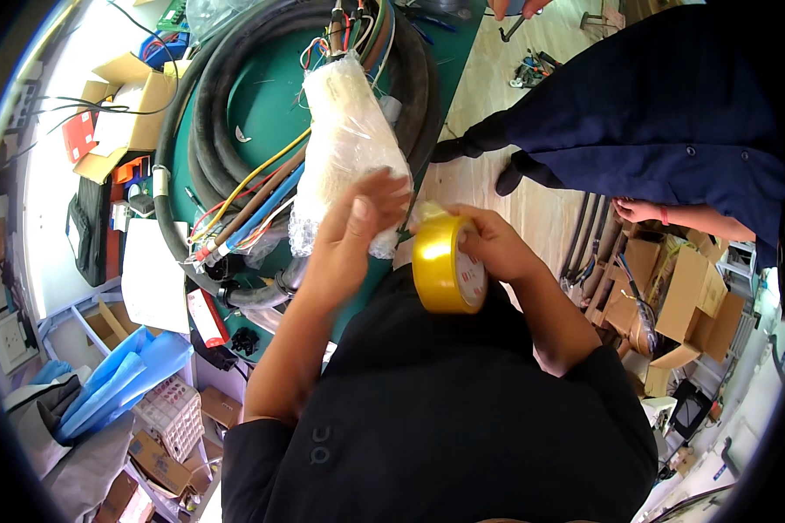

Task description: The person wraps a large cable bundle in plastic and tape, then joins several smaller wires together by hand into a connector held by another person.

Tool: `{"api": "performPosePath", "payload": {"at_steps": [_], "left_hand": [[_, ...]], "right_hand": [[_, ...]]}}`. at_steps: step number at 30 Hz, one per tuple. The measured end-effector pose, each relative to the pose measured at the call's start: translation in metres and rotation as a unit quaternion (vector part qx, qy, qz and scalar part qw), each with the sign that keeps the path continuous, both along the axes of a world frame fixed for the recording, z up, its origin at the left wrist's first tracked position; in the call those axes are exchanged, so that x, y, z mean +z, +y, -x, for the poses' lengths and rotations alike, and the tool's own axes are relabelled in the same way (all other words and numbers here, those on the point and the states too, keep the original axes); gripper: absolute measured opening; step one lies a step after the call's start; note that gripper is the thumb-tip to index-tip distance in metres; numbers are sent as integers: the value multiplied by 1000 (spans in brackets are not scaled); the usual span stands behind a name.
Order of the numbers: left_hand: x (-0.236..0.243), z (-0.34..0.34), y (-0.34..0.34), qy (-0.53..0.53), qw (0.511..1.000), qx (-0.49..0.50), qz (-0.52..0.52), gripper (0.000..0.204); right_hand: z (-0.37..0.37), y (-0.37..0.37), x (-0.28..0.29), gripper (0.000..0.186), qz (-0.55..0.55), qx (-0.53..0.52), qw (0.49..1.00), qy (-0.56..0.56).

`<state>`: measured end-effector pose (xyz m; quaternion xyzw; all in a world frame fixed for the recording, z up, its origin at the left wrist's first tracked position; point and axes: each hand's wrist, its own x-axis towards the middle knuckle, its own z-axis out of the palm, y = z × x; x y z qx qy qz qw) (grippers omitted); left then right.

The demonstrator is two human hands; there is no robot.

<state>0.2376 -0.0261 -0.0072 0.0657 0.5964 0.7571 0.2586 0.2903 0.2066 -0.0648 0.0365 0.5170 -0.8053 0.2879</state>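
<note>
A roll of yellow packing tape (438,268) is gripped in my right hand (497,240), just in front of my chest. A loose bit of tape shows at the top of the roll. My left hand (358,222) has its fingers stretched out over the lower part of a bundle in clear bubble wrap (340,122); whether it presses on the wrap I cannot tell. Wires come out of the far end of the bundle. Beside it on the left lie loose cable ends (262,209) in brown, blue, yellow and red.
Thick black cable (205,113) is coiled on the green tabletop (262,100). A person in dark blue clothes (645,113) stands at the right. Open cardboard boxes (689,288) stand on the right, another box (144,105) at the far left. Blue plastic sheeting (122,375) lies at lower left.
</note>
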Motion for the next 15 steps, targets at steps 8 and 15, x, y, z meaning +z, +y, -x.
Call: {"api": "performPosePath", "payload": {"at_steps": [8, 15], "left_hand": [[27, -57, -2, 366, 894, -100, 238, 103], [7, -95, -41, 352, 901, 113, 227, 104]], "right_hand": [[-14, -24, 22, 34, 28, 11, 998, -59], [-15, -68, 33, 32, 34, -36, 990, -136]]}}
